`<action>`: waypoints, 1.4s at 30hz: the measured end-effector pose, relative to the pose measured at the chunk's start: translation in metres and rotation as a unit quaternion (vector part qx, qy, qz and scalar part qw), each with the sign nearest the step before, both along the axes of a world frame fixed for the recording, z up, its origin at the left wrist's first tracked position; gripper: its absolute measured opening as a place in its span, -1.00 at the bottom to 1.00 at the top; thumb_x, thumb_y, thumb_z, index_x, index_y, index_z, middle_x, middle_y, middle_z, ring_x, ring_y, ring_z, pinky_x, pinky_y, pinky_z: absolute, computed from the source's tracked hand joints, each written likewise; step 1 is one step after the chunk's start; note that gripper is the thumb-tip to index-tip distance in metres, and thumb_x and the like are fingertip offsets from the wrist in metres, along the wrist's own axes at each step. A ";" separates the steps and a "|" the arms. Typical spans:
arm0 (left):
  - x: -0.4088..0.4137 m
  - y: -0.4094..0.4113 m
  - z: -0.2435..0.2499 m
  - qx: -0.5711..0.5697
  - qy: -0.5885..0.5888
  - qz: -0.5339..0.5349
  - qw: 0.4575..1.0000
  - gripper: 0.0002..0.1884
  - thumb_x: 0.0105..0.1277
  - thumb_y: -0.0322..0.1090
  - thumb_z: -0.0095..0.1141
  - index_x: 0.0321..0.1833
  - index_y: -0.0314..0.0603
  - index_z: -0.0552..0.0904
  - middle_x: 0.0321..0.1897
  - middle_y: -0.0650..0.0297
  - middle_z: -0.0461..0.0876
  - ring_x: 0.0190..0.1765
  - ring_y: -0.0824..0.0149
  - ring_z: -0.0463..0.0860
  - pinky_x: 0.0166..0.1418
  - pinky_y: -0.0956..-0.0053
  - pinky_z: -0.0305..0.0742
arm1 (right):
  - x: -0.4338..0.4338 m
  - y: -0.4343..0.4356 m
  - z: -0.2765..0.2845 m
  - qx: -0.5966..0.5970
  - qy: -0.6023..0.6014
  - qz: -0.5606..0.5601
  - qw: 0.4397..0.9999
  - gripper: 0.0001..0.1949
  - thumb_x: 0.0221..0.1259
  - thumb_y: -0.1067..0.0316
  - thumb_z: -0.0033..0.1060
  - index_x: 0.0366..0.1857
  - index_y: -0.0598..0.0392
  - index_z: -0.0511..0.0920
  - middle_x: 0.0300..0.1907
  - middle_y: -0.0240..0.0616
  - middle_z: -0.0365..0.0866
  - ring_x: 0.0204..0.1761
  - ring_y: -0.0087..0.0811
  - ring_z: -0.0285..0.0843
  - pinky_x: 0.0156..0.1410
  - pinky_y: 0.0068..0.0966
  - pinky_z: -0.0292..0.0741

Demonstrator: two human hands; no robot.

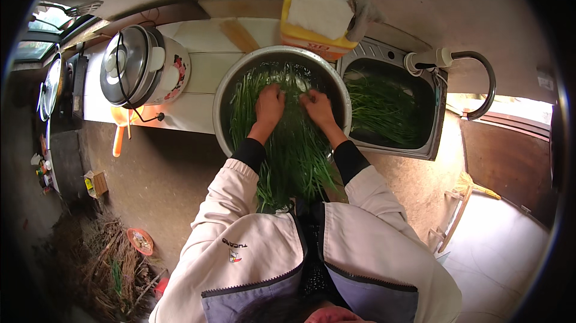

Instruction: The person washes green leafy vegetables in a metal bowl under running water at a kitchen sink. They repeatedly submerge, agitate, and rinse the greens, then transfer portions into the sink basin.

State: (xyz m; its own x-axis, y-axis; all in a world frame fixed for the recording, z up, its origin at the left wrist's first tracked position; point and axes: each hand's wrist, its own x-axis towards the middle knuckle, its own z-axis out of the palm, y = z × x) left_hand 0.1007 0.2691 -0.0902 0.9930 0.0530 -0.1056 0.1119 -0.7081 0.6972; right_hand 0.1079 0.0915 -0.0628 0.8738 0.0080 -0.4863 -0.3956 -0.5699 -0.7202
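Observation:
A large stainless steel basin (221, 111) of water stands on the counter in front of me. In it lies a bunch of long green chives (292, 143), whose leaves hang over the near rim towards my jacket. My left hand (271, 106) grips the bunch near its pale end, fingers curled and partly hidden. To its right, my right hand (318, 107) is closed around stems on the other side of the same bunch. More chives lie loose in the water along the basin's left side.
Right of the basin, a metal sink (434, 129) holds more greens (382, 107) under a curved black faucet (488, 84). A yellow container (288, 21) topped with a white cloth (319, 10) stands behind. An electric pot (166, 71) is at left, with an orange ladle (119, 136) jutting past the counter edge.

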 end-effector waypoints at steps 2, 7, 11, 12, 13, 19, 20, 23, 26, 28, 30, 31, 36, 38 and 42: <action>-0.004 0.004 0.007 -0.061 0.045 0.047 0.996 -0.71 0.34 -0.29 0.19 -0.03 -0.40 0.57 -0.23 -0.04 0.65 -0.14 -0.10 0.65 -0.08 0.09 0.54 | -0.003 -0.006 -0.004 0.016 -0.027 -0.046 0.998 -0.61 0.21 0.07 0.30 -0.28 0.30 0.56 -0.33 0.16 0.62 -0.18 0.01 0.65 -0.08 -0.18 0.48; -0.006 0.005 0.007 -0.168 0.094 0.111 0.975 -0.72 0.34 -0.27 0.19 -0.05 -0.37 0.58 -0.29 -0.03 0.66 -0.22 -0.02 0.67 -0.12 0.16 0.55 | -0.015 0.002 -0.047 0.016 -0.023 0.036 0.999 -0.55 0.32 -0.03 0.21 -0.26 0.29 0.56 -0.33 0.01 0.60 -0.26 -0.21 0.55 -0.13 -0.25 0.44; -0.008 0.015 -0.008 -0.203 0.155 0.125 0.959 -0.58 0.32 -0.19 0.22 0.10 -0.38 0.57 -0.13 -0.06 0.69 -0.09 0.01 0.70 -0.02 0.16 0.58 | -0.012 -0.012 -0.036 0.025 0.049 0.052 0.997 -0.52 0.30 -0.02 0.22 -0.12 0.33 0.58 -0.30 0.16 0.60 -0.16 -0.05 0.64 -0.10 -0.19 0.46; -0.008 0.014 -0.014 -0.180 0.148 0.125 0.964 -0.53 0.32 -0.16 0.22 0.14 -0.40 0.56 -0.09 -0.07 0.69 -0.05 0.02 0.70 0.01 0.14 0.58 | -0.015 -0.013 -0.042 0.025 -0.004 -0.003 1.000 -0.51 0.29 -0.01 0.23 -0.07 0.34 0.57 -0.27 0.17 0.61 -0.13 -0.03 0.64 -0.08 -0.18 0.47; -0.007 0.004 -0.004 -0.164 0.124 0.121 0.971 -0.53 0.31 -0.16 0.23 0.14 -0.41 0.56 -0.08 -0.08 0.69 -0.04 0.00 0.70 0.02 0.14 0.58 | -0.019 -0.010 -0.048 0.025 -0.057 -0.059 0.996 -0.50 0.29 0.00 0.24 -0.03 0.35 0.57 -0.24 0.19 0.62 -0.11 -0.02 0.65 -0.07 -0.17 0.48; -0.005 -0.009 -0.004 -0.045 0.141 0.086 0.985 -0.49 0.32 -0.16 0.22 0.19 -0.45 0.54 -0.04 -0.14 0.67 -0.02 -0.07 0.68 0.02 0.13 0.56 | -0.002 0.014 -0.003 0.003 0.029 0.049 0.998 -0.45 0.30 0.05 0.24 0.15 0.36 0.50 0.09 0.08 0.61 0.15 -0.13 0.58 0.13 -0.22 0.48; -0.005 -0.002 -0.003 -0.055 0.144 0.087 0.984 -0.53 0.34 -0.19 0.18 0.18 -0.45 0.55 -0.06 -0.15 0.68 -0.05 -0.07 0.69 -0.03 0.11 0.56 | 0.001 0.011 0.000 0.017 0.057 0.054 0.997 -0.40 0.29 0.06 0.25 0.22 0.39 0.46 0.15 0.08 0.58 0.18 -0.13 0.55 0.15 -0.25 0.47; -0.005 -0.009 0.029 -0.208 0.137 0.108 0.962 -0.58 0.38 -0.24 0.13 0.16 -0.45 0.55 -0.11 -0.15 0.69 -0.09 -0.07 0.69 -0.10 0.07 0.54 | -0.011 -0.021 -0.049 0.112 0.065 0.001 0.992 -0.40 0.25 0.07 0.30 0.21 0.36 0.47 0.11 0.00 0.61 0.11 -0.21 0.57 0.13 -0.32 0.47; -0.014 -0.001 0.012 -0.301 0.096 0.148 0.937 -0.58 0.39 -0.25 0.11 0.18 -0.46 0.53 -0.11 -0.15 0.69 -0.07 -0.08 0.69 -0.06 0.07 0.53 | -0.016 -0.029 -0.053 0.313 0.095 -0.127 0.936 -0.53 0.21 0.07 0.33 0.04 0.26 0.60 -0.07 -0.10 0.68 -0.05 -0.31 0.60 0.07 -0.38 0.47; -0.012 -0.002 0.006 -0.267 0.108 0.148 0.946 -0.52 0.40 -0.23 0.13 0.24 -0.46 0.49 0.02 -0.15 0.62 0.06 -0.09 0.63 0.07 0.08 0.51 | -0.011 -0.013 -0.035 0.223 0.042 -0.124 0.966 -0.51 0.21 0.08 0.32 0.07 0.27 0.58 -0.05 -0.10 0.67 -0.02 -0.31 0.59 0.09 -0.38 0.46; -0.008 -0.014 0.012 -0.172 0.167 0.131 0.962 -0.41 0.39 -0.17 0.16 0.35 -0.46 0.40 0.25 -0.17 0.50 0.28 -0.09 0.52 0.28 0.09 0.46 | 0.000 -0.002 -0.009 0.126 0.042 -0.055 0.990 -0.47 0.22 0.07 0.31 0.12 0.30 0.54 0.01 -0.07 0.65 0.03 -0.28 0.58 0.12 -0.38 0.46; -0.007 -0.015 0.013 -0.146 0.178 0.120 0.966 -0.40 0.39 -0.16 0.16 0.36 -0.45 0.39 0.27 -0.17 0.49 0.29 -0.09 0.51 0.30 0.07 0.46 | 0.008 0.001 0.001 0.074 0.072 0.013 0.995 -0.43 0.22 0.06 0.31 0.17 0.32 0.51 0.06 -0.04 0.63 0.07 -0.26 0.57 0.14 -0.37 0.46; -0.004 -0.023 0.007 -0.107 0.184 0.088 0.973 -0.41 0.41 -0.22 0.12 0.40 -0.43 0.35 0.28 -0.21 0.46 0.29 -0.13 0.49 0.31 0.07 0.47 | 0.003 0.001 -0.051 0.004 -0.026 -0.052 0.998 -0.41 0.24 0.01 0.31 0.14 0.36 0.51 0.06 -0.02 0.63 0.07 -0.22 0.59 0.12 -0.32 0.48; -0.011 -0.020 -0.001 -0.196 0.205 0.140 0.949 -0.29 0.38 -0.12 0.17 0.46 -0.41 0.26 0.39 -0.20 0.32 0.40 -0.11 0.37 0.38 0.03 0.37 | -0.004 -0.003 -0.067 0.034 -0.064 -0.150 0.986 -0.47 0.26 0.00 0.31 0.06 0.32 0.56 -0.01 -0.05 0.66 0.00 -0.24 0.61 0.08 -0.31 0.48; -0.008 -0.024 0.017 -0.325 0.287 0.186 0.882 -0.20 0.38 -0.09 0.21 0.51 -0.41 0.15 0.49 -0.16 0.18 0.51 -0.07 0.21 0.47 0.05 0.23 | -0.008 -0.010 -0.068 0.130 0.036 -0.057 0.989 -0.54 0.33 0.05 0.27 0.06 0.26 0.57 -0.06 -0.16 0.67 -0.06 -0.40 0.59 0.05 -0.39 0.48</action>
State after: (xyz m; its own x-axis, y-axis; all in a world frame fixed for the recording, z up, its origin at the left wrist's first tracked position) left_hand 0.0923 0.2449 -0.0729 0.6933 0.1070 -0.7126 0.7181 -0.0205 0.6956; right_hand 0.1001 0.0814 -0.1308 0.8393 0.0450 -0.5419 -0.5020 -0.3187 -0.8040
